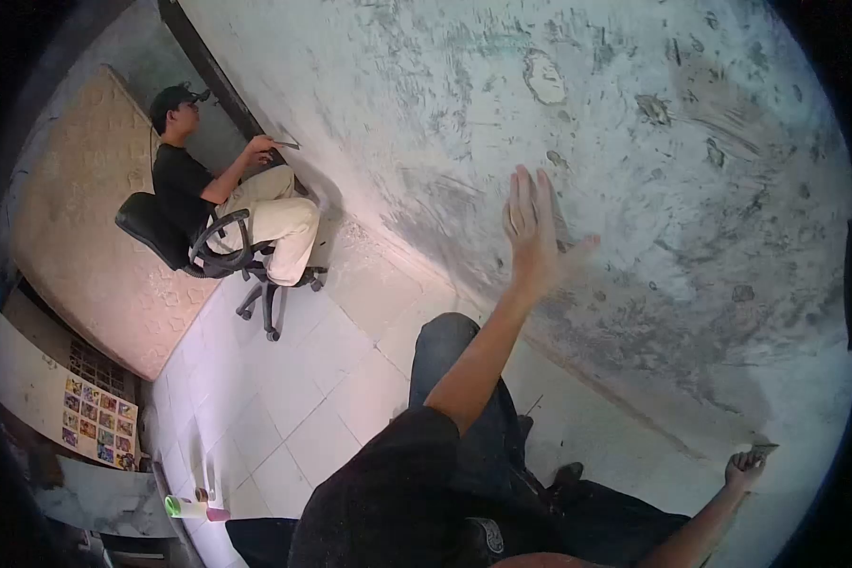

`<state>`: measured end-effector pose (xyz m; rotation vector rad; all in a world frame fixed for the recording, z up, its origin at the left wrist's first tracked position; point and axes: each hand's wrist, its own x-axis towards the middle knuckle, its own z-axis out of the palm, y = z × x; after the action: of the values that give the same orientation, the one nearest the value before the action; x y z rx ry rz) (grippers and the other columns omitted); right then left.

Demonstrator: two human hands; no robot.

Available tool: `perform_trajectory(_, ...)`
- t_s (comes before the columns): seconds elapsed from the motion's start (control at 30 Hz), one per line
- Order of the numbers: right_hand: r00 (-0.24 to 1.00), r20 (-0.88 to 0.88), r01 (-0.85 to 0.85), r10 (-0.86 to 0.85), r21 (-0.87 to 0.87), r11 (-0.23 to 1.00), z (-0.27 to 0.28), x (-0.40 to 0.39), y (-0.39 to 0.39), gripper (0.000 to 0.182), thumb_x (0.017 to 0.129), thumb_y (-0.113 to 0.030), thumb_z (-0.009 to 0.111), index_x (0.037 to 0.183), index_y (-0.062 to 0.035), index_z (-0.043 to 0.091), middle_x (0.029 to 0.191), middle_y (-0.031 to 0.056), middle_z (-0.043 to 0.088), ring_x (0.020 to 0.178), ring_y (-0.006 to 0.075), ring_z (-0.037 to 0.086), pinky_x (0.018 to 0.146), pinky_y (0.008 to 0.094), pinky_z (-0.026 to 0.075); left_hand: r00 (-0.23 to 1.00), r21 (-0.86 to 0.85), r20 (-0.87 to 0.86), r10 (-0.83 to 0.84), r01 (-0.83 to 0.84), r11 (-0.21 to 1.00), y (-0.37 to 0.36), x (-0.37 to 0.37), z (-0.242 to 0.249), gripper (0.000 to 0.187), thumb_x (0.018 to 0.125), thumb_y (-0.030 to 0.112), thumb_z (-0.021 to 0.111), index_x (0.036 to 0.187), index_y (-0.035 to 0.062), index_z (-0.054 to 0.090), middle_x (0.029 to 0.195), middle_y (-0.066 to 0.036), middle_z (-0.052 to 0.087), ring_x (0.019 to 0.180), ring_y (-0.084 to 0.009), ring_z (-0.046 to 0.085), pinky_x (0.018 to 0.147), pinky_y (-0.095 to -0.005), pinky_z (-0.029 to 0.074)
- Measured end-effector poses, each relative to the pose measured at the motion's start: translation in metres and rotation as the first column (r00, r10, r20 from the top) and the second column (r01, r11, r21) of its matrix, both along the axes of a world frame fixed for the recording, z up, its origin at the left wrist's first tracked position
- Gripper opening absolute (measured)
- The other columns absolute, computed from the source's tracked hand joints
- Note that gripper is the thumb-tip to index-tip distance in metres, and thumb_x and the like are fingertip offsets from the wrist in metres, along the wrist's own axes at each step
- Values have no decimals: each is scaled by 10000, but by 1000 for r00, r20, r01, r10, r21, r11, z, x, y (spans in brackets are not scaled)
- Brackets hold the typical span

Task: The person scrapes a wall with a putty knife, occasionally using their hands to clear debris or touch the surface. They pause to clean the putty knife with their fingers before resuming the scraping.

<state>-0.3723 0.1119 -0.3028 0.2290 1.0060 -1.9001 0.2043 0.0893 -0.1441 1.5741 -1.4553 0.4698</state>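
Note:
My left hand (535,232) is stretched out against the patchy, worn wall (625,170), fingers spread and pointing up. Nothing is in it. Lower on the right, my right hand (744,470) is closed around a small scraper (765,447); its thin, flat blade sticks out past my fingers beside the wall's lower part. Most of the handle is hidden inside my fist. Bare patches and dark scrape marks cover the wall around my left hand.
A co-worker (185,170) sits on a black office chair (151,227), holding a thin flat tool (287,145) near the wall. A mattress (95,218) leans behind them. Pale tiles (284,388) cover the floor. A green-capped container (182,508) lies at lower left.

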Motion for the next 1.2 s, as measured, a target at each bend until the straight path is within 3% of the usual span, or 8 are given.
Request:
perform_trajectory(0.3,971,-221,-89,96,37,995,-16,-3,-12,359,957,-371,492,685,-160,390,532,-36,275,438,97,193,424,274,179,995,129,94,45,-57,990,-3,17,-16,1172,723,648,670,1497,-14,91,1540,-301,29,1442,-420,29,1097,-616,46)
perform_trajectory(0.4,979,-198,69,-40,145,987,-21,-6,-16,362,964,-365,476,684,-153,384,528,-35,272,427,94,187,405,271,173,995,108,91,33,-43,993,-8,21,-23,1180,718,664,661,1497,-16,92,1541,-297,31,1445,-415,27,1097,-623,32)
perform_trajectory(0.6,956,-286,-68,61,-17,998,-29,-12,-13,343,963,-350,471,692,-155,390,508,-38,278,399,93,186,377,273,186,995,169,92,34,-49,984,-5,22,-20,1173,722,647,665,1498,-16,87,1543,-294,25,1448,-408,16,1098,-624,32)
perform_trajectory(0.7,966,-251,84,-56,101,991,-14,5,-11,330,963,-355,474,711,-155,400,502,-37,289,394,89,184,371,265,196,997,165,74,9,-21,986,-3,24,-25,1159,733,636,661,1500,-12,82,1545,-289,22,1448,-407,10,1099,-623,34)
perform_trajectory(0.77,959,-171,-251,224,-160,954,1,5,1,303,1009,-316,382,761,-173,480,514,-47,272,391,61,207,354,239,231,998,179,70,1,-14,984,1,24,-28,1151,740,635,654,1502,-5,77,1547,-284,18,1449,-405,7,1102,-619,34)
perform_trajectory(0.83,974,-163,-170,156,-80,982,-8,4,-4,307,1007,-316,392,759,-173,501,515,-46,286,387,73,206,359,243,224,998,191,66,-8,-5,982,2,26,-34,1143,746,634,648,1505,2,73,1549,-280,14,1450,-402,4,1104,-616,34)
perform_trajectory(0.97,1000,-4,13,-13,85,996,11,24,-6,367,977,-350,489,683,-162,376,532,-29,235,428,112,156,411,292,155,999,195,24,-27,22,981,10,23,-37,1087,752,550,675,1515,44,90,1563,-243,29,1456,-378,15,1117,-594,46)
perform_trajectory(1.2,995,-23,-100,100,18,995,4,16,-4,334,1001,-363,439,756,-136,419,576,-28,286,458,116,186,438,283,196,998,351,-26,-55,61,935,35,28,-51,895,816,361,659,1529,186,146,1567,-212,98,1451,-330,144,1117,-590,106)
